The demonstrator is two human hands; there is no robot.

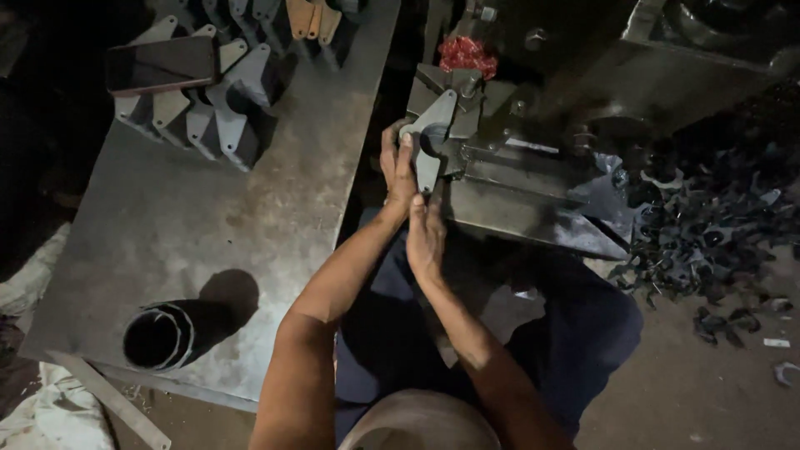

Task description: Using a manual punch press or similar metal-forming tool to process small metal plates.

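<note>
At far left, a rolled black rubber-like sheet tube (171,333) is lying on its side near the front edge of the grey scuffed metal worktable (275,208), w/ a flat metal strip (108,400) resting below that edge. Toward the table's back, a dark flat phone (162,64) is sitting on top of rows of stacked grey cut metal plates (208,108). Moving to centre, the seated person's left hand (398,171) is gripping the grey flat metal bracket w/ a round hole (432,137), thumb pressing on its lower part, holding it against the dark steel press tooling block (508,179). Right hand (426,237) is sitting just below, touching the left wrist; can't tell if it's gripping anything. A red crumpled rag (467,54) is lying atop the machine. At far right, a heap of dark metal offcuts (708,233) is covering the floor.
</note>
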